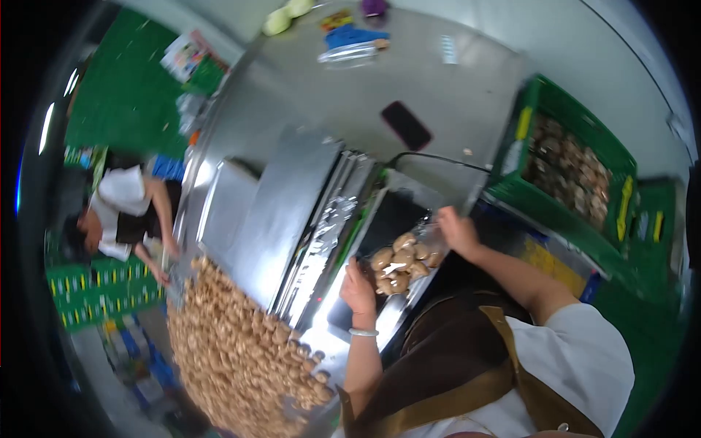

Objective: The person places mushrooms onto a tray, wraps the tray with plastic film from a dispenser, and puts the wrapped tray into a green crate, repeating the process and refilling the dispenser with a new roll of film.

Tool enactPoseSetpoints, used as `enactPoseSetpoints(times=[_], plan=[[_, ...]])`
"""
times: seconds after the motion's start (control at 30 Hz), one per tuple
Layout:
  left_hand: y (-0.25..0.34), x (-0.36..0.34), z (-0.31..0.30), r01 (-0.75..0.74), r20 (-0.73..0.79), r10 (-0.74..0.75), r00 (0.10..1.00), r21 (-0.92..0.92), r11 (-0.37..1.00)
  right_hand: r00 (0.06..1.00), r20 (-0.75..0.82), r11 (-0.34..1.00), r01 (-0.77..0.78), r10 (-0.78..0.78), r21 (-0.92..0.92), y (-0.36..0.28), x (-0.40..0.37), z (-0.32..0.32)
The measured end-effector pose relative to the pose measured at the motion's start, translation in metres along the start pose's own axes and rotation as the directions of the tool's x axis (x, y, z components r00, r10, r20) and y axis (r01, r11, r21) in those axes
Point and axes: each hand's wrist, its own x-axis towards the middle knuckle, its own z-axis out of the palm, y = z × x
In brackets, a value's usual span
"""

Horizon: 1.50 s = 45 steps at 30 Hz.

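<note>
A clear-wrapped pack of brown mushrooms (401, 263) is between my two hands, above the dark plate (377, 232) of a metal wrapping machine. My left hand (358, 289), with a pale bracelet at the wrist, grips the pack's left edge. On the other side, the fingers of my right hand (458, 232) are closed on the pack's shiny clear film near its upper right corner. Light glints off the plastic over the mushrooms. Just beyond my left hand, crumpled clear film (337, 223) lies along the machine's rollers.
A large heap of loose mushrooms (241, 343) covers the table at the lower left. At right stands a green crate (544, 95) of mushrooms. A phone (407, 125) and a blue item (355, 36) lie on the steel table (307, 91). A co-worker (124, 212) stands across the heap.
</note>
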Motion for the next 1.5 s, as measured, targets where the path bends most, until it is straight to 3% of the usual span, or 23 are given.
enactPoseSetpoints(times=[0.03, 0.07, 0.13, 0.2, 0.33, 0.5, 0.57, 0.6, 0.63, 0.67, 0.73, 0.8, 0.87, 0.97, 1.0, 1.03, 1.07, 1.13, 1.3, 1.4, 1.43, 1.47, 1.5], plan=[[0.002, 0.006, 0.012, -0.076, -0.026, 0.074, 0.997, -0.075, 0.994, 0.966, 0.178, 0.973, -0.207, 0.187, 0.101, -0.003, -0.007, 0.008], [0.013, 0.008, 0.017, -0.07, 0.064, 0.086, 0.994, -0.221, 0.973, 1.0, -0.002, 0.955, -0.013, 0.014, 0.296, 0.011, -0.016, 0.043], [0.027, 0.009, 0.019, 0.185, 0.196, -0.089, 0.976, -0.547, 0.817, 0.952, 0.111, 0.678, 0.119, -0.286, 0.725, 0.01, -0.027, 0.046], [0.085, 0.004, -0.016, 0.37, 0.371, -0.025, 0.928, -0.917, 0.145, 0.905, 0.208, 0.65, 0.093, -0.371, 0.755, -0.037, -0.059, -0.013], [0.069, -0.026, -0.054, 0.718, 0.747, 0.056, 0.662, -0.612, -0.332, 0.662, 0.474, 0.504, -0.164, -0.581, 0.848, -0.094, -0.085, -0.078], [0.101, -0.052, -0.079, 0.857, 0.839, 0.195, 0.507, -0.468, -0.214, 0.252, 0.735, 0.702, -0.219, -0.63, 0.677, -0.127, -0.059, -0.148], [0.121, -0.059, -0.071, 0.873, 0.847, 0.216, 0.486, -0.461, -0.158, 0.339, 0.882, 0.927, 0.299, -0.326, 0.227, -0.113, -0.017, -0.188], [0.138, -0.059, -0.06, 0.874, 0.842, 0.235, 0.486, -0.467, -0.134, 0.511, 0.832, 0.926, 0.378, -0.216, 0.008, -0.105, 0.001, -0.22], [0.15, -0.055, -0.056, 0.877, 0.842, 0.244, 0.481, -0.466, -0.121, 0.742, 0.665, 0.966, -0.106, -0.081, 0.236, -0.111, 0.009, -0.254], [0.164, -0.05, -0.051, 0.873, 0.838, 0.247, 0.487, -0.474, -0.116, 0.827, 0.515, 0.865, -0.074, -0.225, 0.496, -0.107, 0.012, -0.282], [0.187, -0.038, -0.051, 0.872, 0.839, 0.239, 0.489, -0.473, -0.123, 0.739, 0.299, 0.738, 0.378, -0.604, 0.559, -0.128, -0.002, -0.324], [0.216, -0.026, -0.04, 0.842, 0.816, 0.21, 0.539, -0.52, -0.145, 0.611, 0.483, 0.778, 0.463, -0.627, 0.424, -0.137, -0.009, -0.328], [0.247, -0.012, -0.021, 0.768, 0.753, 0.157, 0.639, -0.612, -0.188, 0.65, 0.633, 0.88, 0.125, -0.421, 0.457, -0.112, 0.021, -0.337], [0.292, 0.03, -0.01, 0.632, 0.631, 0.09, 0.77, -0.738, -0.235, 0.881, 0.147, 0.748, 0.282, -0.45, 0.601, 0.015, 0.064, -0.317], [0.306, 0.049, -0.042, 0.733, 0.72, 0.143, 0.679, -0.675, -0.085, 0.994, -0.003, 0.646, 0.075, -0.112, 0.76, 0.057, 0.065, -0.309], [0.297, 0.056, -0.034, 0.721, 0.716, 0.126, 0.687, -0.649, -0.245, 0.981, -0.087, 0.336, 0.025, 0.172, 0.941, 0.079, 0.077, -0.317], [0.283, 0.056, -0.025, 0.688, 0.716, 0.103, 0.69, -0.606, -0.399, 0.892, -0.141, 0.237, 0.038, 0.431, 0.971, 0.117, 0.09, -0.318], [0.267, 0.053, -0.014, 0.653, 0.72, 0.016, 0.694, -0.62, -0.436, 0.728, -0.304, 0.407, 0.038, 0.615, 0.913, 0.199, 0.118, -0.318], [0.263, 0.047, -0.013, 0.716, 0.787, -0.105, 0.608, -0.6, -0.356, 0.643, -0.438, 0.661, -0.144, 0.628, 0.737, 0.326, 0.18, -0.279], [0.267, 0.042, -0.019, 0.759, 0.809, -0.171, 0.562, -0.587, -0.282, 0.639, -0.367, 0.661, -0.306, 0.676, 0.685, 0.361, 0.215, -0.25], [0.265, 0.041, -0.018, 0.754, 0.807, -0.17, 0.566, -0.59, -0.289, 0.673, -0.506, 0.809, -0.246, 0.539, 0.534, 0.414, 0.231, -0.213], [0.26, 0.039, -0.019, 0.739, 0.798, -0.18, 0.576, -0.602, -0.302, 0.74, -0.478, 0.879, -0.433, 0.473, 0.199, 0.431, 0.241, -0.213], [0.256, 0.039, -0.023, 0.754, 0.806, -0.213, 0.552, -0.592, -0.285, 0.8, -0.446, 0.8, -0.543, 0.401, -0.255, 0.446, 0.25, -0.214]])
